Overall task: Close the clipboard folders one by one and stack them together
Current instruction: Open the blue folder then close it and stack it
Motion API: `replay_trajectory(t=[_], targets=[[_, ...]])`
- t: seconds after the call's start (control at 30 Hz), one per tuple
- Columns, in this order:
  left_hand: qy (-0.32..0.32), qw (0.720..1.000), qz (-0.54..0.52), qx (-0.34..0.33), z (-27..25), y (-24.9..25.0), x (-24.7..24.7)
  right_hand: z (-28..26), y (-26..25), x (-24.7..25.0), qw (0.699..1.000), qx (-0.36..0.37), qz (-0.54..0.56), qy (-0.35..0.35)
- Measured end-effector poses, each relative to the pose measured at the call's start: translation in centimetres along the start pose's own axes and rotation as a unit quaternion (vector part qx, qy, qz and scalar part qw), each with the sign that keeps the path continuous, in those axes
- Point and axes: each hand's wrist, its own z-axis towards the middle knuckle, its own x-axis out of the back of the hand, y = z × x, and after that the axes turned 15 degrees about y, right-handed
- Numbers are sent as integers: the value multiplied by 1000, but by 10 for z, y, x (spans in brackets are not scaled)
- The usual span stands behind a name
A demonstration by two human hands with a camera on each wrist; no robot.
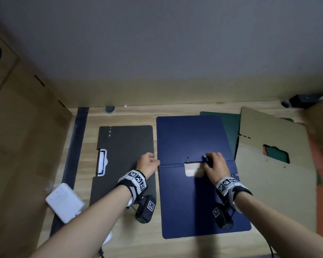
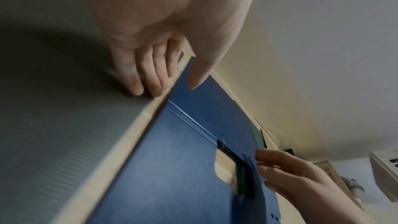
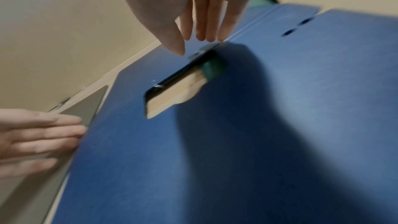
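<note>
A blue clipboard folder point(image 1: 190, 138) lies spread open flat on the wooden desk. My left hand point(image 1: 147, 164) is at its left edge by the fold; the fingers point(image 2: 150, 83) lie straight on the closed black folder point(image 1: 123, 146) beside it, and the thumb hovers over the blue cover point(image 2: 193, 168). My right hand point(image 1: 214, 164) points straight fingers point(image 3: 204, 31) down onto the blue spine next to the clip cutout point(image 3: 172, 94). Neither hand grips anything. A tan folder point(image 1: 268, 164) lies at the right over a green one point(image 1: 229, 127).
A tall cardboard panel point(image 1: 17, 146) stands along the left. A white device point(image 1: 64, 202) lies at the desk's near left. A small round cap point(image 1: 110, 109) sits at the back wall, and a black camera point(image 1: 302, 101) at the far right.
</note>
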Motion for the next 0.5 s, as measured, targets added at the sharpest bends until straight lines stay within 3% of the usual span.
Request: replay_trajectory(t=[0.1, 0.2, 0.3, 0.5], targets=[[10, 1000, 8, 11, -8, 3, -32, -4, 41, 26, 998, -34, -40, 29], [56, 998, -19, 33, -14, 5, -45, -6, 74, 39, 995, -85, -52, 4], [61, 993, -84, 56, -20, 4, -55, -12, 90, 42, 996, -86, -22, -23], [70, 983, -167, -3, -57, 22, -52, -17, 87, 55, 995, -84, 26, -38]])
